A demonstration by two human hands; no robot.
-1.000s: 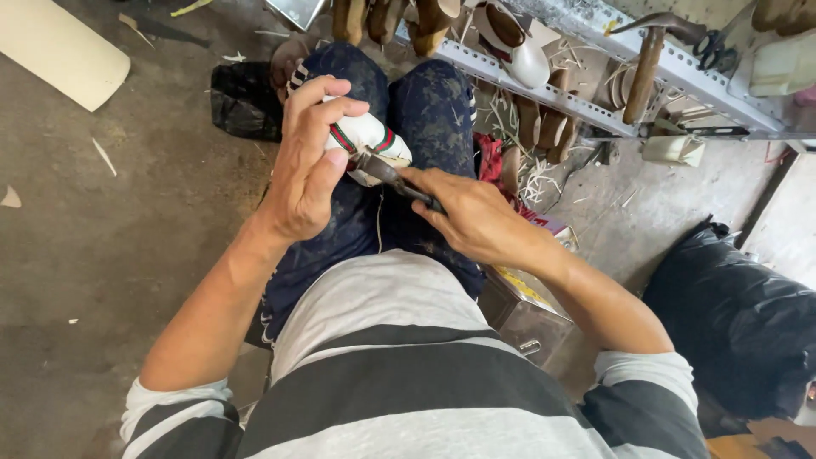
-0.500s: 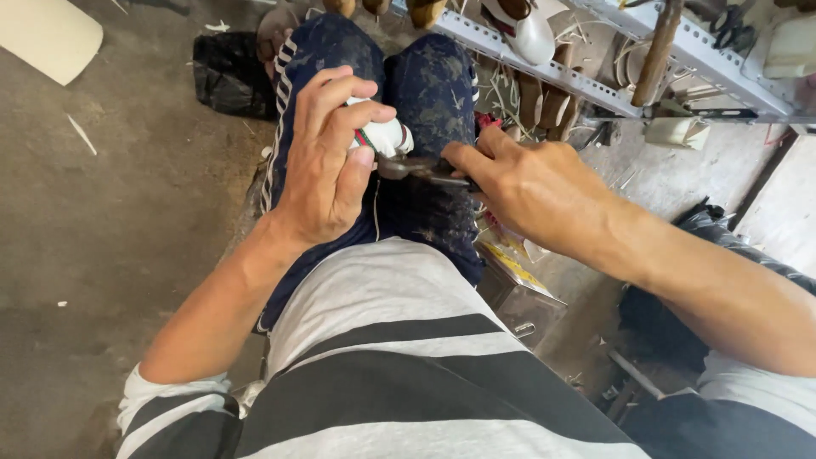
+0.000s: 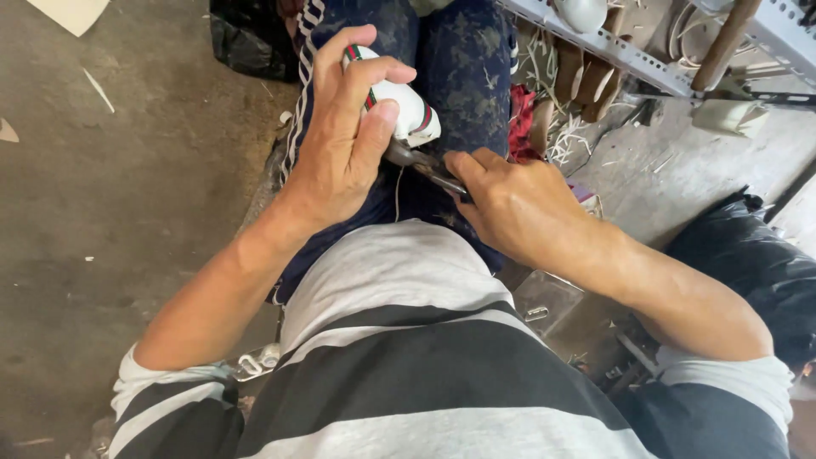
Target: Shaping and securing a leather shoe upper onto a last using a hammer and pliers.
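My left hand (image 3: 340,144) is wrapped around a white shoe part with a red and green stripe (image 3: 412,115), held over my lap in dark blue trousers (image 3: 463,68). Its fingers cover most of the piece. My right hand (image 3: 510,204) grips the handles of dark metal pliers (image 3: 421,161). The pliers' jaws reach the lower edge of the white piece, just under my left thumb. A thin white thread (image 3: 397,191) hangs down from that spot. Both forearms rest close to my striped grey and black shirt.
A grey metal rack (image 3: 612,47) with wooden shoe forms and tools runs along the upper right. A black plastic bag (image 3: 748,272) lies at the right, another black bag (image 3: 246,38) at the top left. The concrete floor (image 3: 110,195) has scraps on it.
The view has tilted down and closer to my lap. My right hand has drawn in toward my body with the pliers, and my left hand still clasps the white piece.
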